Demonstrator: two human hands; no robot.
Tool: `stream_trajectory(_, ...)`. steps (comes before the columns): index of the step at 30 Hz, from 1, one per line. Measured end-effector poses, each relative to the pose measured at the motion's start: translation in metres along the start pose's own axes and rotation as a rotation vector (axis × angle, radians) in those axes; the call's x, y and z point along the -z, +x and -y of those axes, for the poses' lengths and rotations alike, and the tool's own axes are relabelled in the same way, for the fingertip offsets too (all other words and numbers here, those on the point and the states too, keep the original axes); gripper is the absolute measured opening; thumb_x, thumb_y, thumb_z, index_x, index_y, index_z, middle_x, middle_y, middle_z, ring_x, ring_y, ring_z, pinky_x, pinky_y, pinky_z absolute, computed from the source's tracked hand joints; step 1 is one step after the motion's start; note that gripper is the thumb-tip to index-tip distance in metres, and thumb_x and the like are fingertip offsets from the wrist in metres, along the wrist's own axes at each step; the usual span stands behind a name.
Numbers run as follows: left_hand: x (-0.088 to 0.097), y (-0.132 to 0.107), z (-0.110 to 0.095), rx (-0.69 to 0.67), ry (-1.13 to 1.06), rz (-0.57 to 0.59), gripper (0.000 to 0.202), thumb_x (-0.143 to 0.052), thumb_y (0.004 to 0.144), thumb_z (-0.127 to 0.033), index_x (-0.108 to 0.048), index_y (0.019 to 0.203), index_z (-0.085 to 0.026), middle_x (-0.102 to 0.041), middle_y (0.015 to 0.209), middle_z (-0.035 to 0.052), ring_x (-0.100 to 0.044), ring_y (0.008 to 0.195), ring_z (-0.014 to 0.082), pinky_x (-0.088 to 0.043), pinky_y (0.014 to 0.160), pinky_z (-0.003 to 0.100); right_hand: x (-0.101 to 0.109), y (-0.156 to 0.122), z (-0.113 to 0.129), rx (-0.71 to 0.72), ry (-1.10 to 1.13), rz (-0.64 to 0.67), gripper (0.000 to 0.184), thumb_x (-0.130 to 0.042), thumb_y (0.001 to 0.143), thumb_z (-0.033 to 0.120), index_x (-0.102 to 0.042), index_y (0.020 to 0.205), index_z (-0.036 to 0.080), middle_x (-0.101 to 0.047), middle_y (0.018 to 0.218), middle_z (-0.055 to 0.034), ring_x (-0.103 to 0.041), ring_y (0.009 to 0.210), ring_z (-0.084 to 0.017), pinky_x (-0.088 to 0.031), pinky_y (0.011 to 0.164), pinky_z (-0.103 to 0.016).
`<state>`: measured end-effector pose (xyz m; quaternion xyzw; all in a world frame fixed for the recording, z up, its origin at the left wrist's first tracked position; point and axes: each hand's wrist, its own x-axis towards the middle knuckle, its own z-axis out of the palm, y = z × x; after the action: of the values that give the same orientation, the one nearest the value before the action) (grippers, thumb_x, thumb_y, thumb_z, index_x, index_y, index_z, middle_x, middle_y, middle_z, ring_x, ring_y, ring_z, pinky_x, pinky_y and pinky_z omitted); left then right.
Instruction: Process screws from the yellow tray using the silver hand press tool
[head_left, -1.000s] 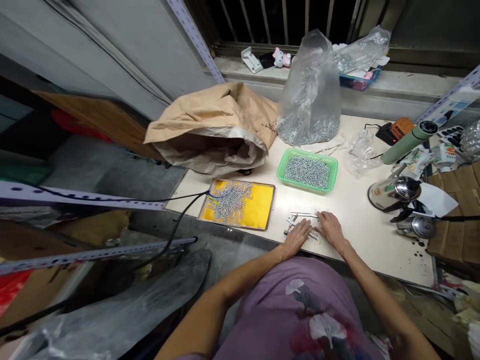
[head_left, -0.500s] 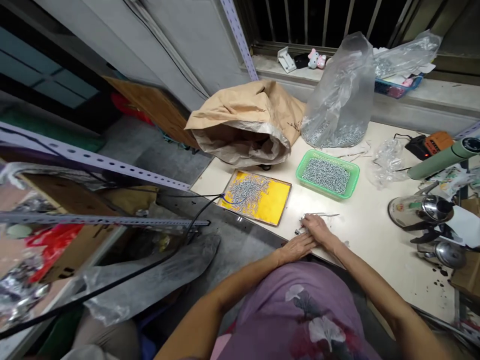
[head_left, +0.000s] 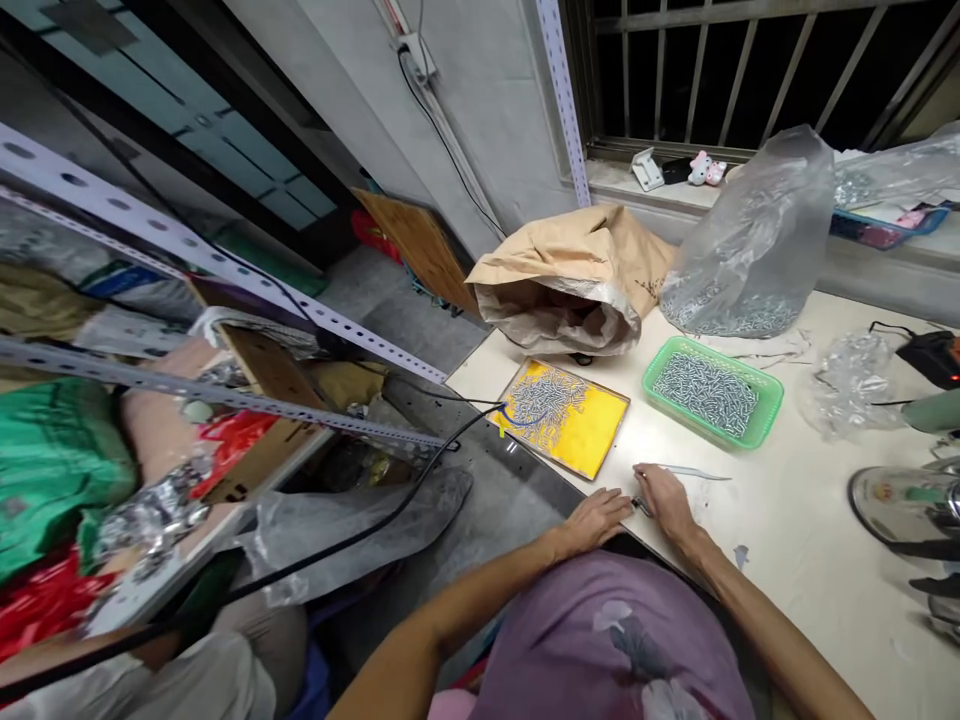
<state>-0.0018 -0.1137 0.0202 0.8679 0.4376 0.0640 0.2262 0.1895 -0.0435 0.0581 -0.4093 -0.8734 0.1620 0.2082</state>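
Observation:
My left hand (head_left: 598,520) lies at the table's front edge, palm down, fingers stretched out. Just right of it my right hand (head_left: 666,502) rests on the table with its fingers drawn together; what they hold, if anything, is hidden. A small dark metal piece (head_left: 641,506) shows between the two hands, too small to name. Beyond the right hand lies a thin, pointed silvery tool (head_left: 701,473), partly covered by the fingers. Farther left is a yellow tray (head_left: 600,425) with a heap of screws (head_left: 541,400). A green basket (head_left: 772,415) full of screws (head_left: 705,390) stands behind the hands.
An open brown paper sack (head_left: 570,255) and a clear plastic bag (head_left: 750,240) of screws stand at the back. A glass kettle (head_left: 907,510) and crumpled plastic (head_left: 847,380) are on the right. A black cable (head_left: 405,515) runs past the table's left edge. Someone's legs show lower left.
The view has swung left. My hands, which overlapped at the table edge, are now apart, with the left fingers flat and the small metal piece visible between them. The trays have not moved on the table.

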Motion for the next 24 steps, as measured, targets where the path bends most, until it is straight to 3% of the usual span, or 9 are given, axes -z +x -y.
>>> stream_trajectory(2, 0.017, 0.007, 0.017, 0.094, 0.015, -0.04, 0.029, -0.045, 0.093, -0.026, -0.059, 0.117, -0.018, -0.061, 0.119, 0.0102, -0.053, 0.112, 0.0205, -0.043, 0.098, 0.036, 0.024, 0.017, -0.01, -0.103, -0.006, -0.173, 0.031, -0.032, 0.095, 0.022, -0.06, 0.11, 0.017, -0.068, 0.096, -0.0088, -0.06, 0.089, -0.018, -0.043, 0.083, -0.03)
stream_trajectory(4, 0.04, 0.017, 0.042, 0.301, 0.054, -0.096, 0.026, -0.042, 0.094, -0.022, -0.062, 0.111, -0.018, -0.063, 0.106, 0.0095, -0.055, 0.101, 0.0191, -0.046, 0.091, 0.034, 0.052, 0.038, -0.027, -0.234, -0.049, -0.276, 0.033, -0.033, 0.095, 0.026, -0.058, 0.115, 0.017, -0.067, 0.1, -0.0111, -0.059, 0.09, -0.02, -0.043, 0.084, -0.034)
stream_trajectory(6, 0.064, 0.029, 0.07, 0.531, 0.108, -0.159, 0.027, -0.042, 0.093, -0.016, -0.063, 0.11, -0.017, -0.062, 0.1, 0.0086, -0.054, 0.098, 0.0187, -0.046, 0.087, 0.032, 0.078, 0.054, -0.048, -0.373, -0.109, -0.324, 0.038, -0.034, 0.095, 0.03, -0.05, 0.126, 0.016, -0.062, 0.113, -0.0151, -0.057, 0.098, -0.023, -0.043, 0.085, -0.038)
stream_trajectory(9, 0.088, 0.046, 0.105, 0.684, 0.139, -0.158, 0.028, -0.043, 0.091, -0.012, -0.064, 0.11, -0.016, -0.06, 0.098, 0.009, -0.052, 0.099, 0.0196, -0.044, 0.083, 0.03, 0.096, 0.05, -0.066, -0.509, -0.187, -0.32, 0.05, -0.04, 0.092, 0.035, -0.038, 0.138, 0.015, -0.044, 0.136, -0.0218, -0.048, 0.117, -0.03, -0.044, 0.088, -0.045)
stream_trajectory(12, 0.093, 0.057, 0.126, 0.656, 0.156, -0.054, 0.026, -0.044, 0.091, -0.016, -0.065, 0.106, -0.016, -0.059, 0.101, 0.0093, -0.05, 0.1, 0.0207, -0.043, 0.082, 0.03, 0.082, 0.012, -0.057, -0.521, -0.148, -0.237, 0.048, -0.035, 0.093, 0.036, -0.043, 0.135, 0.016, -0.046, 0.134, -0.0194, -0.049, 0.118, -0.029, -0.049, 0.085, -0.044)
stream_trajectory(18, 0.085, 0.061, 0.15, 0.47, 0.266, 0.099, 0.026, -0.039, 0.09, -0.011, -0.061, 0.102, -0.016, -0.059, 0.106, 0.0092, -0.048, 0.102, 0.0205, -0.043, 0.084, 0.029, 0.019, -0.084, -0.016, -0.599, 0.017, 0.006, 0.041, -0.032, 0.092, 0.037, -0.058, 0.118, 0.019, -0.054, 0.125, -0.0142, -0.064, 0.096, -0.022, -0.057, 0.07, -0.036)
stream_trajectory(24, 0.097, 0.067, 0.158, 0.383, 0.266, 0.179, 0.026, -0.039, 0.086, -0.005, -0.06, 0.098, -0.015, -0.06, 0.106, 0.0105, -0.051, 0.104, 0.0213, -0.043, 0.088, 0.031, -0.008, -0.11, -0.012, -0.663, 0.044, -0.033, 0.035, -0.034, 0.091, 0.032, -0.063, 0.109, 0.022, -0.059, 0.119, -0.0103, -0.062, 0.103, -0.023, -0.055, 0.08, -0.038)
